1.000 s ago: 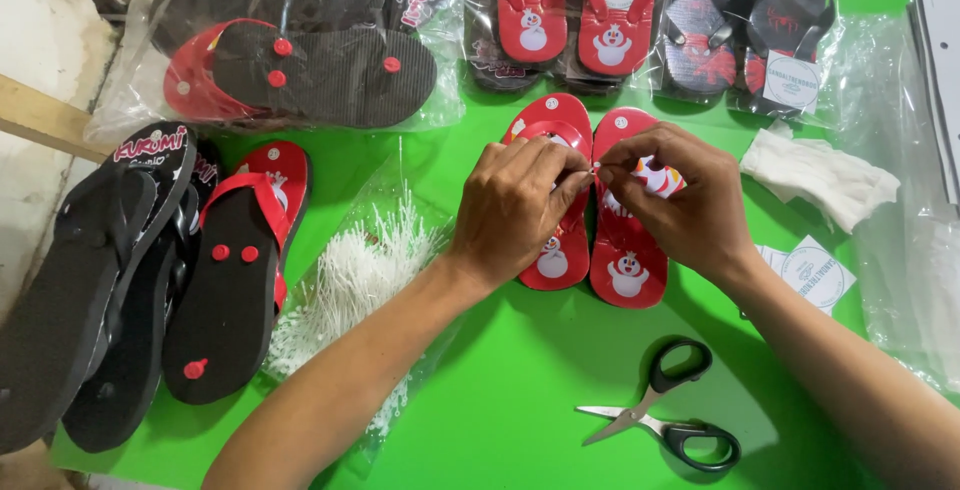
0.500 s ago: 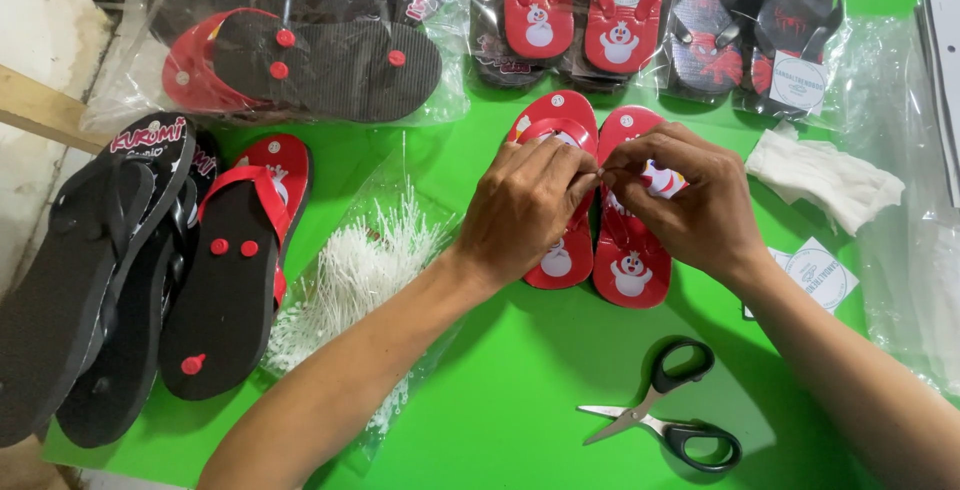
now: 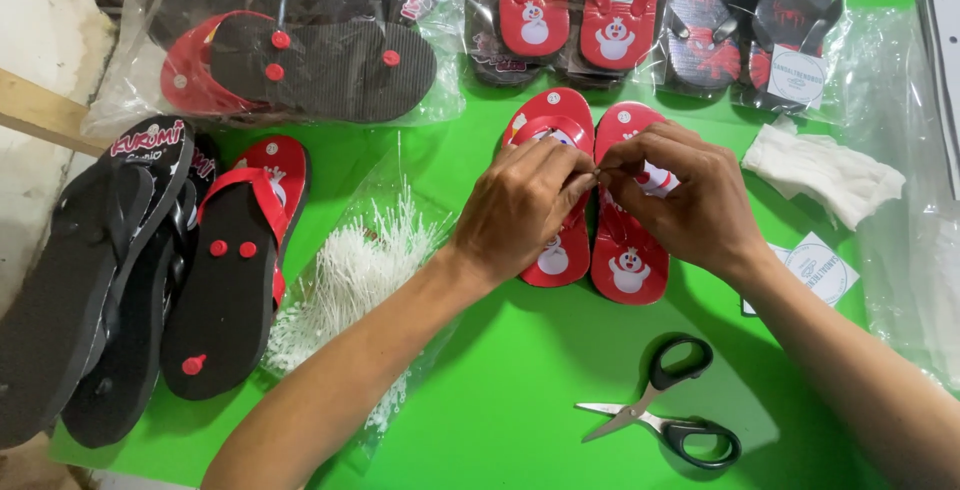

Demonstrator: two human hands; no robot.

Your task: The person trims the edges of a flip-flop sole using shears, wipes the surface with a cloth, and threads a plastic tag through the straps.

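Fingers (image 3: 578, 182) of both hands meet at the centre of the frame, pinched tip to tip on something thin and pale that is too small to make out; the left hand (image 3: 520, 205) and the right hand (image 3: 685, 195) are each clenched around it, neither one free. Directly beneath them lies the pair of red flip-flops (image 3: 590, 240), side by side and touching, long axes running from the near edge toward the top of the frame, toes away; both hands sit over the strap end, about equally close, the left over the left sandal and the right over the right. Nearer, at lower right, black-handled scissors (image 3: 660, 415) lie part open on the green desk (image 3: 520, 420), closer to the right forearm. Left of centre a clear bag of white plastic fasteners (image 3: 350, 280) spreads out, with black flip-flops with red straps (image 3: 215, 290) stacked at the far left. To the right sit a white cloth (image 3: 820, 175) and a round paper tag (image 3: 820, 270). Along the top edge, bagged flip-flop pairs (image 3: 560, 10) lie in a row.
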